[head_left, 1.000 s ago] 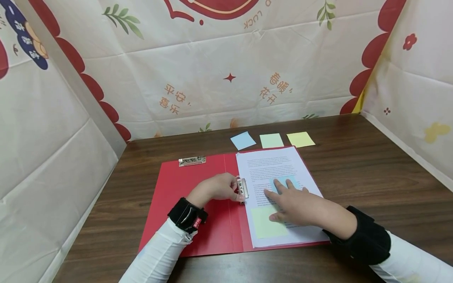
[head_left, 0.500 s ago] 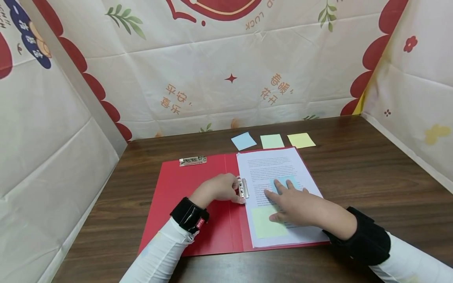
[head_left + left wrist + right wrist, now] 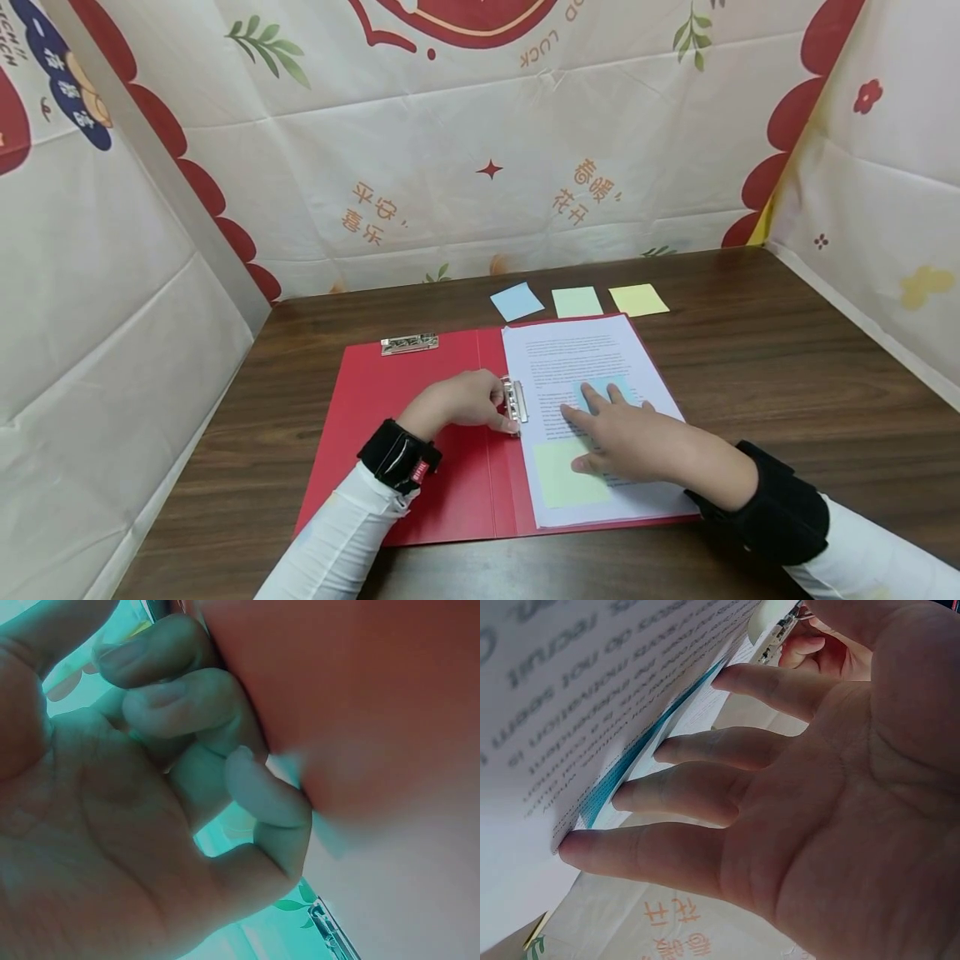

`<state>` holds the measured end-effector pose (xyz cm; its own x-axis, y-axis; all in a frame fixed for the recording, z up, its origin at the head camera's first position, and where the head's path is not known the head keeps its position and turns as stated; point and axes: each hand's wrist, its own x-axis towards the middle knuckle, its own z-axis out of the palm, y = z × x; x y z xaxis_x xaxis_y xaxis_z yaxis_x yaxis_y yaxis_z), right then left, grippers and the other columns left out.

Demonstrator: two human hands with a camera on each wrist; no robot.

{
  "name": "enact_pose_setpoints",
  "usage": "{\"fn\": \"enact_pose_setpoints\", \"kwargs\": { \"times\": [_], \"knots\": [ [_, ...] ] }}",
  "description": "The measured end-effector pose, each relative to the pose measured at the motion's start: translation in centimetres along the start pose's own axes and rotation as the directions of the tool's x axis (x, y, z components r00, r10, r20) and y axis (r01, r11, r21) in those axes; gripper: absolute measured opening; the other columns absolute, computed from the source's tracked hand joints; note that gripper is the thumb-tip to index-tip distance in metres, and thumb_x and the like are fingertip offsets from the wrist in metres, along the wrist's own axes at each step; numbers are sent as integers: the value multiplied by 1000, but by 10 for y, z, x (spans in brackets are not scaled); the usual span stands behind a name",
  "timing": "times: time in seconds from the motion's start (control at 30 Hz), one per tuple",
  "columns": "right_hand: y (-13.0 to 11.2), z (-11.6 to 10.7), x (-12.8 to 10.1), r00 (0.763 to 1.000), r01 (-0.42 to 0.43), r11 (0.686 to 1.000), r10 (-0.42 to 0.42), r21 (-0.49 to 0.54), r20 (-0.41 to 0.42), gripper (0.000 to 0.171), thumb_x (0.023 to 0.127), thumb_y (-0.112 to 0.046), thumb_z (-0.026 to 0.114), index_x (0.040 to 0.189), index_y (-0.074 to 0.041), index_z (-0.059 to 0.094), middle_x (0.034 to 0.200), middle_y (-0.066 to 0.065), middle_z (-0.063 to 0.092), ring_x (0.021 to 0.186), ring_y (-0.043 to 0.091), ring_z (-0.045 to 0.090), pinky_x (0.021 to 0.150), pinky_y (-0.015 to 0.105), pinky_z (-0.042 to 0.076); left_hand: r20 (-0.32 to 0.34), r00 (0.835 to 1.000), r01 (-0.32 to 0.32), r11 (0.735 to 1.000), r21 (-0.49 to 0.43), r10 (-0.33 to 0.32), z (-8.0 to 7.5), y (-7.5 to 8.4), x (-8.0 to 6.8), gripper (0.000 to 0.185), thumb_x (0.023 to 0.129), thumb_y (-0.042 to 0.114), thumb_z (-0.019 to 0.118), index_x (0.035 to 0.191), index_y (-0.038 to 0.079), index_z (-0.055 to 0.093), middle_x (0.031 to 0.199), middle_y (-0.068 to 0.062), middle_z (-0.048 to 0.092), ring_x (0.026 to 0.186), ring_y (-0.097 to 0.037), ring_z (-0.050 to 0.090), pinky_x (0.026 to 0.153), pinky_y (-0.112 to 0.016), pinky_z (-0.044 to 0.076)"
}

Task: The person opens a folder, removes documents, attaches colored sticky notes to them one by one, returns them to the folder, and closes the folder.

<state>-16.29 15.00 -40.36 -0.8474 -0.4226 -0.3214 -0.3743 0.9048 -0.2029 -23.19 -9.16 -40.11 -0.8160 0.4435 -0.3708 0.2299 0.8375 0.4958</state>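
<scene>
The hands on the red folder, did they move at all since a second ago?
Nothing visibly changed. The left hand still holds the metal clip of the red folder, and the right hand still presses flat on the printed paper.

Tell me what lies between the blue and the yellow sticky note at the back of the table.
In the head view, a green sticky note lies between the blue sticky note and the yellow sticky note, apart from both.
</scene>
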Motion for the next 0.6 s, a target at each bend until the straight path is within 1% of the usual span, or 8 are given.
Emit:
{"fn": "enact_pose_setpoints", "kwargs": {
  "times": [0.17, 0.3, 0.4, 0.5, 0.6],
  "knots": [
    [0, 0, 0, 1000, 5, 1000, -5, 2, -2, 85, 88, -53, 81, 158, -15, 52, 167, 30, 38, 150, 67, 32, 102, 89, 36, 16, 1000, -11, 1000, -16, 11, -3, -1, -1, 48, 88, 30, 87, 66, 16, 47, 58, 2, 39, 55, -11, 37, 55, -25, 33],
    [0, -1, 0, 1000, 6, 1000, -6, 5, 1, 85, 88, -53, 80, 158, -15, 52, 167, 30, 38, 150, 67, 32, 103, 89, 36, 42, 999, -20, 998, -57, 22, -7, -5, -4, 49, 89, 32, 86, 64, 16, 47, 56, 3, 38, 53, -10, 35, 55, -25, 32],
    [0, -1, 0, 1000, 4, 1000, -4, 10, 3, 84, 88, -53, 81, 158, -15, 52, 167, 31, 38, 150, 68, 31, 103, 89, 36, 54, 998, -15, 996, -85, 20, -13, -10, -6, 49, 91, 35, 84, 64, 17, 48, 56, 3, 39, 53, -10, 37, 56, -25, 34],
    [0, 0, 0, 1000, 4, 1000, -4, 9, -3, 84, 88, -52, 81, 158, -15, 53, 166, 31, 38, 150, 68, 32, 103, 89, 36, 35, 999, 28, 994, -102, -25, -23, -19, -10, 47, 93, 39, 81, 66, 16, 51, 58, 3, 41, 55, -11, 40, 57, -27, 37],
    [0, 0, 0, 1000, 9, 1000, -9, 1, -11, 83, 88, -52, 81, 157, -15, 54, 166, 31, 39, 149, 67, 33, 102, 89, 37, 3, 996, 91, 989, -114, -92, -38, -31, -14, 41, 96, 42, 78, 75, 14, 57, 62, 2, 46, 56, -13, 42, 59, -29, 40]
  ]
}}
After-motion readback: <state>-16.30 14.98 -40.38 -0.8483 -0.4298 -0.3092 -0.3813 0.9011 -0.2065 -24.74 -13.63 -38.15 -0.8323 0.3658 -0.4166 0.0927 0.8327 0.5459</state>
